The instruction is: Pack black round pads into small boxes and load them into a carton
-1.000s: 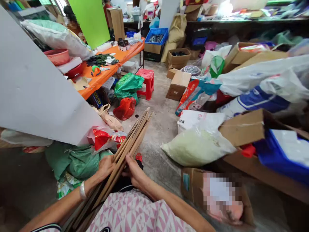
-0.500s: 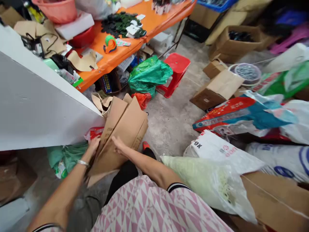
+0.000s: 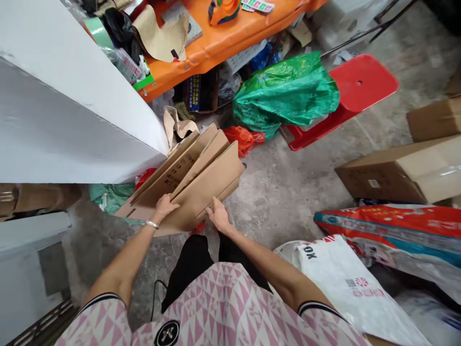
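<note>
Several flattened cardboard boxes lean together in front of my legs, tilted and fanned apart at the top. Dark printing shows on the ones behind. My left hand, with a silver bangle at the wrist, grips the top edge of the front box, thumb on its near face and the other fingers partly hidden. At the right edge of that same box, my right hand takes hold with its thumb and fingers.
A white panel rises at left. Ahead stands the orange-covered table, with a green plastic bag and a red stool beside it. To the right lie a cardboard box and a white sack.
My view has moved closer to the cardboard. The boxes have fanned apart. My right hand has gone from the front face to the right edge, while my left now grips the front box.
</note>
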Motion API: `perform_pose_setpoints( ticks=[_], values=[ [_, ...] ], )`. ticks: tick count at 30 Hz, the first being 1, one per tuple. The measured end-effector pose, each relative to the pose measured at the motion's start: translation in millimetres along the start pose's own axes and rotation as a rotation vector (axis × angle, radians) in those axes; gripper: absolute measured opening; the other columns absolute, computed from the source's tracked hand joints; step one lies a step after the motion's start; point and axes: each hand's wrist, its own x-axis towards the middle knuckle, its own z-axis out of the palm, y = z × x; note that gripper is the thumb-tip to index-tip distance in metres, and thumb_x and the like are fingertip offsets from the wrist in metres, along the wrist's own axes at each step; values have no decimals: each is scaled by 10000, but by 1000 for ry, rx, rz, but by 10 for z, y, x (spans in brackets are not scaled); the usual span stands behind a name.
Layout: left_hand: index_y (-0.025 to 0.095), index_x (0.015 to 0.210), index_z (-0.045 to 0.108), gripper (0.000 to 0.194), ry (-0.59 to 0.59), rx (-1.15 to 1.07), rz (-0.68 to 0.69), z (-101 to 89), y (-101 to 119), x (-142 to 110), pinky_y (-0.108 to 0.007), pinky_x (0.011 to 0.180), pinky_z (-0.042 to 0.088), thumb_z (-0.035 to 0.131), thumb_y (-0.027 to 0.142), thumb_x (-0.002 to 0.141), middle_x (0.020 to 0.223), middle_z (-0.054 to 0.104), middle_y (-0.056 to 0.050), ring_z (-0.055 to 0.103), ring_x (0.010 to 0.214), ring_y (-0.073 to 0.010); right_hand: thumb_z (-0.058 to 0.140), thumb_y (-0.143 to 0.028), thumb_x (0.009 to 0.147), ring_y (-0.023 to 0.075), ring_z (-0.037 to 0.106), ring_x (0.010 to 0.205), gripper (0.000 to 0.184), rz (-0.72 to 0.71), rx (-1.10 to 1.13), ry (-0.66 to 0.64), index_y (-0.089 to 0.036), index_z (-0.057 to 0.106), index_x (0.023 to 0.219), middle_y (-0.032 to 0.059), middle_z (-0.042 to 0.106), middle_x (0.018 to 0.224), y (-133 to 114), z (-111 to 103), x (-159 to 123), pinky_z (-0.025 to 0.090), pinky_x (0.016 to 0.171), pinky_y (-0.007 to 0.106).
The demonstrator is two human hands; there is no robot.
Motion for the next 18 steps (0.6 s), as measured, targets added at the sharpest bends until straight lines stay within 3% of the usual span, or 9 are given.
perform_pose_setpoints(
  ticks=[2,4,6,7,9,12,15,18],
  values=[
    [128,1219,626,561,168,-3,-37,-59,8,-14,-324,898,492,702,412,741,1080,662,-129,642,1014,-249,554,-323,909,306,294,1424,581,-371,-328,61,-216,409,1461,139,359,1540,-315,-1,137,248,1152,501],
    [67,1335,519,606,382,6,-93,-239,-28,117,-375,1002,445,556,440,859,1250,571,-209,575,1156,-272,565,-312,914,344,190,1463,581,-718,-639,99,-271,401,1470,116,270,1589,-590,79,286,162,1154,597],
    [66,1344,504,583,501,11,-117,-465,-71,398,-434,1100,353,511,431,889,1358,501,-234,471,1294,-307,606,-274,890,364,115,1481,617,-855,-760,88,-311,396,1470,89,195,1619,-726,207,430,105,1145,644],
    [87,1324,526,551,501,5,-115,-561,-84,579,-445,1126,318,523,420,885,1380,501,-219,437,1332,-313,612,-266,884,368,114,1481,629,-837,-760,86,-305,393,1473,94,184,1621,-729,277,495,113,1143,644],
    [103,1279,554,498,435,-22,-124,-668,-86,948,-458,1120,327,538,398,878,1354,551,-202,460,1321,-322,605,-278,884,370,153,1472,635,-657,-653,117,-252,389,1480,136,195,1612,-626,410,600,182,1137,617],
    [19,1271,516,559,362,-47,-182,-580,-50,1246,-513,1046,392,486,437,901,1283,582,-281,533,1241,-380,577,-297,876,325,216,1461,644,-250,-169,129,-182,386,1480,156,221,1599,-343,571,680,256,1152,511],
    [-35,1331,432,646,353,-61,-170,-301,2,946,-513,1024,419,435,464,921,1291,558,-325,541,1235,-398,523,-413,886,279,351,1400,645,105,395,106,-186,384,1474,138,352,1537,-111,698,650,383,1092,433],
    [32,1493,235,763,326,-105,20,19,4,227,-476,1074,409,421,504,923,1453,441,-277,487,1317,-363,368,-573,919,264,550,1204,642,241,671,121,-213,401,1449,147,533,1366,18,798,489,529,888,426]
  ],
)
